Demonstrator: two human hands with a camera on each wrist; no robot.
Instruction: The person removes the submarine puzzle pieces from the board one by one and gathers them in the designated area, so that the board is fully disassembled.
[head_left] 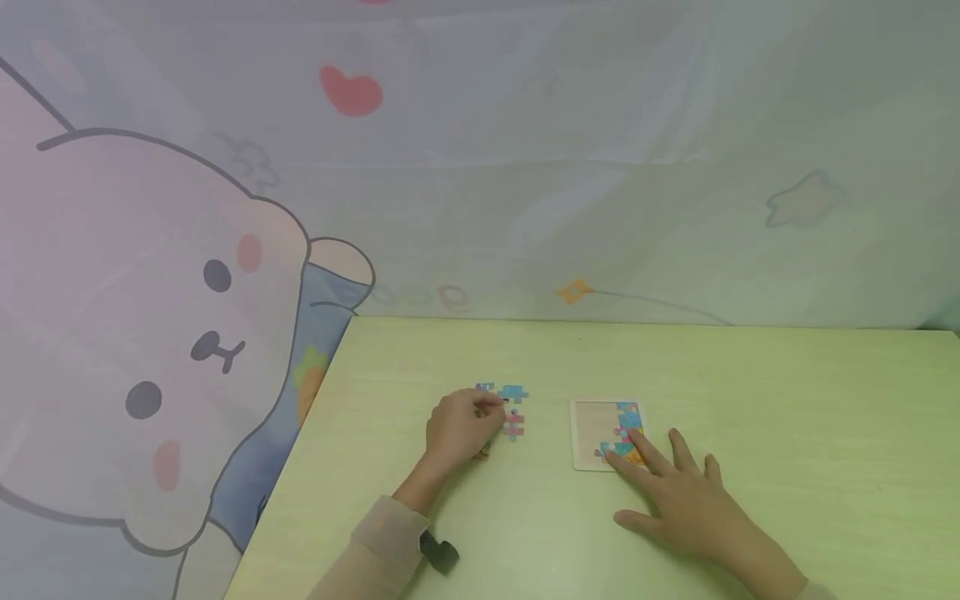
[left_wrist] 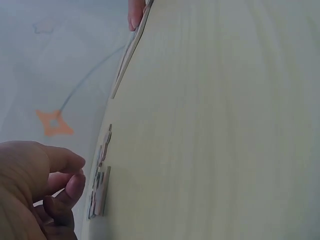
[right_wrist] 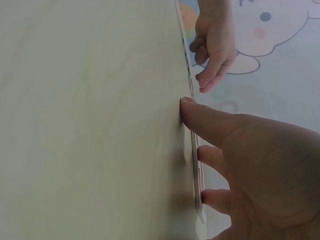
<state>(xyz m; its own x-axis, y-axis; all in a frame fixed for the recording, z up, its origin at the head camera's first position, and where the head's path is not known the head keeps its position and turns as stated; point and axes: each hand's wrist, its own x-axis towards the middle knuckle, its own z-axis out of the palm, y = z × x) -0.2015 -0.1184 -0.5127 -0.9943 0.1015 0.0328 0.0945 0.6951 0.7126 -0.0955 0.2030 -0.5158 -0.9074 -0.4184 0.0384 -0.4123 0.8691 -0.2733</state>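
My left hand (head_left: 465, 429) is over a group of loose jigsaw pieces, its fingers bent and its thumb and index fingertips close together. In the left wrist view the left hand (left_wrist: 40, 190) shows no clear piece at its fingertips. Beside it lie a blue jigsaw piece (head_left: 513, 392) and a pink one (head_left: 513, 427); others are partly hidden under the hand. My right hand (head_left: 686, 500) is spread, with fingertips touching the pieces in a square puzzle tray (head_left: 572, 437). Blue, pink and orange pieces (head_left: 628, 415) lie along the tray's right and lower parts.
A pale yellow-green table (head_left: 787, 400) bears everything. Behind it hangs a curtain (head_left: 525, 208) printed with a cartoon animal, a heart and stars. A dark strap end (head_left: 439, 552) sticks out by the left sleeve (head_left: 386, 537).
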